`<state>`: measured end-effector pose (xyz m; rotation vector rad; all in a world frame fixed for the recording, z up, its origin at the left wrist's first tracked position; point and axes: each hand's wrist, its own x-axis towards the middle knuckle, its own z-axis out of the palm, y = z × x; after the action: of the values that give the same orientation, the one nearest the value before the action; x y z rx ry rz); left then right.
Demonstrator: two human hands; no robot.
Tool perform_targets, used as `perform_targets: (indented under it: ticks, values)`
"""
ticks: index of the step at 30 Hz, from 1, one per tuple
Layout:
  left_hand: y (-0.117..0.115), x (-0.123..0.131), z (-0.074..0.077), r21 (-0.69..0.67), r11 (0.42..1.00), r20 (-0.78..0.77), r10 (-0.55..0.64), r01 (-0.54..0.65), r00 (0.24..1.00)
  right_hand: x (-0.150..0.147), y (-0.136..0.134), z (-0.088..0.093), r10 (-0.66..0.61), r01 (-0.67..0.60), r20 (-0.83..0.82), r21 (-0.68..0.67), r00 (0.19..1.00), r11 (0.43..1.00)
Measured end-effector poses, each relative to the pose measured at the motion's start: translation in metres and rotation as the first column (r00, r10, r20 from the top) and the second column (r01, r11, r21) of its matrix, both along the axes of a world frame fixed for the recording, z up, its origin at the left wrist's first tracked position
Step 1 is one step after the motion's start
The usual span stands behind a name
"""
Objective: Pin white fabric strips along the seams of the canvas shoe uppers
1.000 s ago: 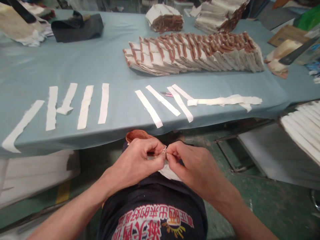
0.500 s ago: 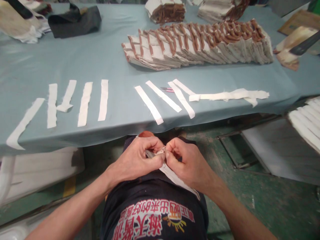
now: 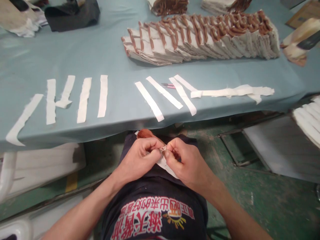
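Note:
Over my lap, my left hand and my right hand pinch a piece of white and brown fabric between thumbs and fingers. Their fingertips almost meet at its upper edge, and most of the piece is hidden by the hands. A reddish-brown part shows just beyond my left hand; whether it belongs to the same piece I cannot tell. On the table ahead, several white cloth strips lie spread along the near edge. A small pink and dark tool rests partly under one strip.
A long row of stacked white and brown fabric pieces lies farther back. Dark folded cloth sits at the back left. Below the table stand a white container at left and a metal frame at right.
The fabric's long lower end, which stretched under my right forearm, has been drawn up and shows shorter. More of the reddish-brown part is visible. Both hands stay close together, and the view has shifted slightly.

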<state>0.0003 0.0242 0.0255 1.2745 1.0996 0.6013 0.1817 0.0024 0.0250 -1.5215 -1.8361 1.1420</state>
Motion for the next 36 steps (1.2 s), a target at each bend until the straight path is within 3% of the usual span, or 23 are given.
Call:
perform_targets:
  ticks: [2, 4, 9, 12, 14, 19, 22, 28, 33, 36]
  values:
    - [0.0, -0.005, -0.001, -0.08, 0.995, 0.043, -0.05, 0.054, 0.998, 0.002, 0.0, 0.002, 0.017, -0.021, -0.062, -0.066, 0.998, 0.998]
    - [0.0, -0.009, 0.0, -0.076, 0.993, 0.027, -0.093, 0.095, 0.995, 0.003, -0.001, 0.003, 0.024, -0.033, -0.091, -0.093, 0.996, 0.995]
    - [-0.002, -0.012, 0.005, 0.092, 0.986, -0.139, -0.127, 0.14, 0.982, -0.001, -0.004, 0.001, 0.035, -0.04, -0.07, -0.08, 0.997, 0.996]
    - [-0.005, -0.011, 0.006, 0.263, 0.944, -0.279, -0.124, 0.2, 0.952, -0.002, -0.005, -0.002, 0.022, -0.028, -0.064, -0.082, 0.998, 0.996]
    - [-0.006, -0.01, 0.004, 0.294, 0.934, -0.291, -0.117, 0.205, 0.949, -0.002, -0.005, -0.005, 0.01, -0.024, -0.105, -0.137, 0.994, 0.99]
    - [-0.007, -0.011, -0.004, 0.068, 0.991, -0.047, -0.111, 0.114, 0.993, -0.001, -0.005, -0.005, -0.034, -0.028, -0.247, -0.243, 0.968, 0.97]
    - [-0.007, -0.013, -0.004, 0.013, 0.99, 0.01, -0.137, 0.137, 0.99, 0.0, -0.006, -0.002, -0.044, -0.031, -0.286, -0.251, 0.957, 0.967]
    - [-0.007, -0.017, 0.004, 0.183, 0.973, -0.158, -0.11, 0.138, 0.981, -0.004, -0.009, 0.003, -0.021, -0.018, -0.186, -0.204, 0.982, 0.979]
    - [-0.008, -0.018, 0.006, 0.374, 0.899, -0.333, -0.099, 0.228, 0.938, -0.009, -0.01, -0.001, -0.004, -0.013, -0.12, -0.137, 0.993, 0.99]
    - [-0.01, -0.016, 0.002, 0.362, 0.91, -0.314, -0.083, 0.2, 0.946, -0.01, -0.009, -0.006, -0.011, -0.01, -0.135, -0.152, 0.991, 0.988]
